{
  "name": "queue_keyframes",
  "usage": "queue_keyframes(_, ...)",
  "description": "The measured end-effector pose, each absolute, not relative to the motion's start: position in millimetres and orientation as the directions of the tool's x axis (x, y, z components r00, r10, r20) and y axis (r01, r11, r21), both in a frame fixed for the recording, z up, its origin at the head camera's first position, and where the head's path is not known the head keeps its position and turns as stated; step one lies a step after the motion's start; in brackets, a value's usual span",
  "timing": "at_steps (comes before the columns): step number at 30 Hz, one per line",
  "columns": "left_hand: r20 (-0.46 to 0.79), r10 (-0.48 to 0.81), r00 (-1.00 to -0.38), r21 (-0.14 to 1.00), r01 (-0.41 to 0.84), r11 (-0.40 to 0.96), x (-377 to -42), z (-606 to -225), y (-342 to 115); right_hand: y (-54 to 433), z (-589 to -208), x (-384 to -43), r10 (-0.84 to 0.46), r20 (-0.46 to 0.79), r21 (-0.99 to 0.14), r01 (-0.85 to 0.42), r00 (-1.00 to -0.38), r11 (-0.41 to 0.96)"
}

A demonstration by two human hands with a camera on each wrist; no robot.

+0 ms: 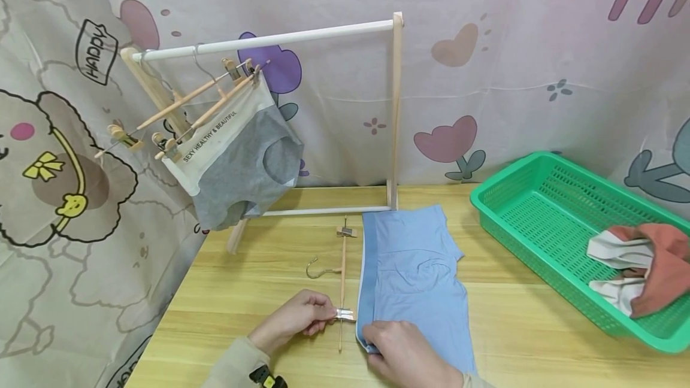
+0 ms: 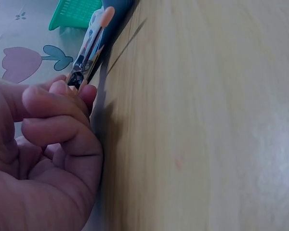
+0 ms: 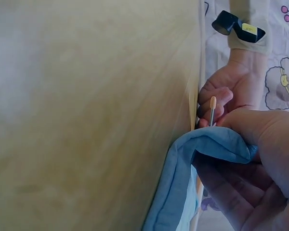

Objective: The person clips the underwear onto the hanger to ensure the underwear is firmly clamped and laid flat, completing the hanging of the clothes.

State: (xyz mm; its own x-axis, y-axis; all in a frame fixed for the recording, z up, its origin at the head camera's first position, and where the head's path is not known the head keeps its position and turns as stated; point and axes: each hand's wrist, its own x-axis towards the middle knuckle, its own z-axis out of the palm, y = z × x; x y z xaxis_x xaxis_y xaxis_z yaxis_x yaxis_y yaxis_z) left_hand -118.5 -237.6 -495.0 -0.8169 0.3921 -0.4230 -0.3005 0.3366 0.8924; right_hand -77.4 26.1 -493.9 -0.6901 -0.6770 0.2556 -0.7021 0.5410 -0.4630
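A wooden clip hanger [image 1: 343, 271] lies on the table, its hook pointing left. My left hand [image 1: 303, 316] pinches the hanger's near clip [image 1: 345, 314] between thumb and fingers, close beside the waistband. Blue boxer briefs [image 1: 417, 274] are spread flat to the right of the hanger, waistband toward it. With my right hand [image 1: 404, 352] I grip the near corner of the waistband; in the right wrist view the blue cloth [image 3: 216, 142] is folded up between thumb and fingers. The hanger's far clip [image 1: 347, 232] stands apart from the cloth.
Behind, a wood-and-white rack [image 1: 396, 106] bears two clip hangers at its left end, one holding grey briefs [image 1: 248, 160] with a white waistband. At right stands a green plastic basket [image 1: 517, 178] with a rust-and-white garment [image 1: 660, 268] inside. A printed curtain [image 1: 345, 100] backs the table.
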Motion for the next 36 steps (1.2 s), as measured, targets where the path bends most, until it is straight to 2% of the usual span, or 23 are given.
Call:
queue_keyframes(22, -0.419, 0.405, -0.813, 0.888, -0.273, 0.37, -118.5, -495.5, -217.6, 27.2, -496.7, -78.4, -0.677, 0.307, -0.432, -0.732, -0.669, 0.527)
queue_keyframes(36, -0.445, 0.389, -0.807, 0.873, -0.293, 0.391, -118.5, -487.7, -210.1, 26.2, -493.1, -78.7, -0.698, 0.278, -0.426, -0.736, -0.66, 0.526)
